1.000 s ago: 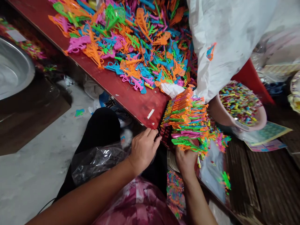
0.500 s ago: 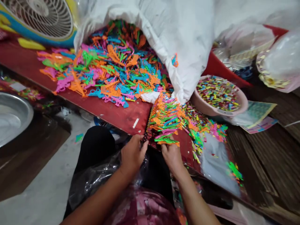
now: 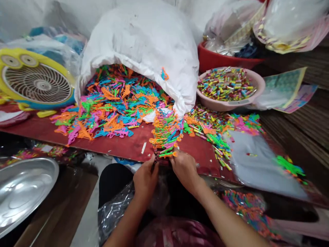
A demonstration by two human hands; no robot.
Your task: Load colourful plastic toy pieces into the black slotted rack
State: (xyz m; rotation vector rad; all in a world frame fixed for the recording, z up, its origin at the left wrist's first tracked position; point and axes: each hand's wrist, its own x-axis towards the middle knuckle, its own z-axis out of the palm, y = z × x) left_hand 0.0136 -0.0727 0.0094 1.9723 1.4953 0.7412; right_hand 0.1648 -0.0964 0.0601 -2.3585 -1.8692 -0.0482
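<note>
My left hand (image 3: 145,179) and my right hand (image 3: 184,169) both grip the near end of a dark rack (image 3: 157,158) at the edge of the red board (image 3: 123,145). Rows of small orange, green, pink and blue plastic toy pieces (image 3: 166,132) stand packed on the rack. The fingers of both hands are curled round its near edge. Behind the rack a big heap of the same loose plastic pieces (image 3: 115,103) spills from a white sack (image 3: 144,44).
A pink bowl (image 3: 228,103) of small coloured sticks stands at the right, more sticks (image 3: 205,127) scattered beside it. A clear plastic bag (image 3: 254,161) lies at the right, a yellow fan (image 3: 36,84) at the left, a metal basin (image 3: 23,188) low left, a red tub (image 3: 221,58) behind.
The view has tilted up and levelled, showing the fan and the whole sack. Both hands have stayed on the rack's near end and come closer together.
</note>
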